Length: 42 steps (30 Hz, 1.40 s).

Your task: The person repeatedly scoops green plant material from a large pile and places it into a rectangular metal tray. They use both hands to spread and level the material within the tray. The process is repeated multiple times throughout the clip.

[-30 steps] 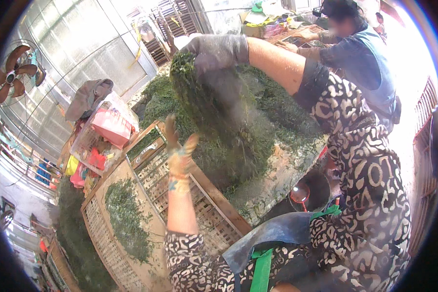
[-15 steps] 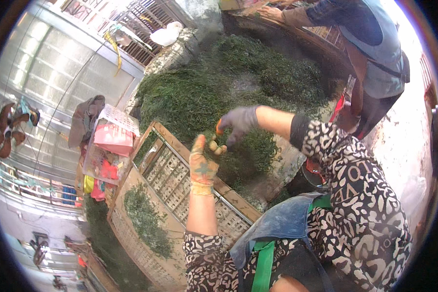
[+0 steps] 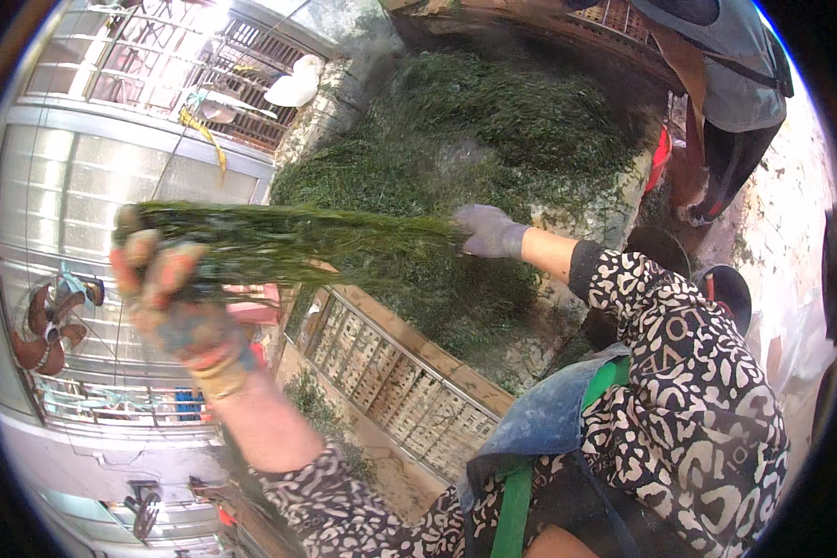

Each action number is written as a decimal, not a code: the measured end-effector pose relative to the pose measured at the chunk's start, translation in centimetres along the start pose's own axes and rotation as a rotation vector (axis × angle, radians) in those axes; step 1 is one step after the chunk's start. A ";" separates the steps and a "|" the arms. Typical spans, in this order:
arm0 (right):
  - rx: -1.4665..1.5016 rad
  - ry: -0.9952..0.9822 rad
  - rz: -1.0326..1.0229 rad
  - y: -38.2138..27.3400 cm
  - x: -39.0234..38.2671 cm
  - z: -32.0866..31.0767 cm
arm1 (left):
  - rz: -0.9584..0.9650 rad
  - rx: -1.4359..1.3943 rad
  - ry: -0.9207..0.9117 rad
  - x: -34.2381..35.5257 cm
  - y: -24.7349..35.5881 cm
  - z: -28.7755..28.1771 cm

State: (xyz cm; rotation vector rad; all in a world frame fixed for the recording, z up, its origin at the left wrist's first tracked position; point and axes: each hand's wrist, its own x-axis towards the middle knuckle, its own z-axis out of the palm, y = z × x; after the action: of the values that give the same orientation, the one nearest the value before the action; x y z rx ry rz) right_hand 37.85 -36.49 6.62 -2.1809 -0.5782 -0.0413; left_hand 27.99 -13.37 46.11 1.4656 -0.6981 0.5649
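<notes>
A long bundle of wet green seaweed strands (image 3: 288, 228) stretches across the middle of the view. My left hand (image 3: 172, 288), in a stained light glove, is raised at the left with its fingers closed round one end. At the other end my right hand (image 3: 491, 232), in a dark grey glove, pinches the strands. Beneath and behind them lies a large heap of the same seaweed (image 3: 521, 112). Below the bundle, a slatted tray with a wooden frame (image 3: 372, 381) lies slanted.
A person in dark clothes (image 3: 716, 84) stands at the upper right beside another framed tray (image 3: 604, 23). Dark buckets (image 3: 721, 288) stand right of my arm. At the left are a fan (image 3: 51, 330) and barred windows. A white bag (image 3: 293, 84) lies on the back ledge.
My left hand has risen and swung far to the left with strands in it. My right hand has moved rightward, so the strands now stretch between both hands. The view has shifted.
</notes>
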 end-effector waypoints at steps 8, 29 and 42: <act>-0.347 -0.324 0.440 9.2 -6.0 0.2 | 0.652 1.097 -0.227 11.1 12.8 -7.6; 0.648 -0.589 0.019 -2.9 -1.3 -3.7 | -0.612 -0.612 0.284 -16.6 -5.8 -3.0; 0.023 -0.607 -0.087 -12.3 -3.3 -3.6 | -0.818 -0.777 0.703 -26.2 -18.3 3.5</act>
State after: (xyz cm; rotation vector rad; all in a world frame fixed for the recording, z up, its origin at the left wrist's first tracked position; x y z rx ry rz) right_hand 30.39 -34.03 17.30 -2.1329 -1.0018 0.5951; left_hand 22.92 -15.77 14.42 0.6297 0.2576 0.0979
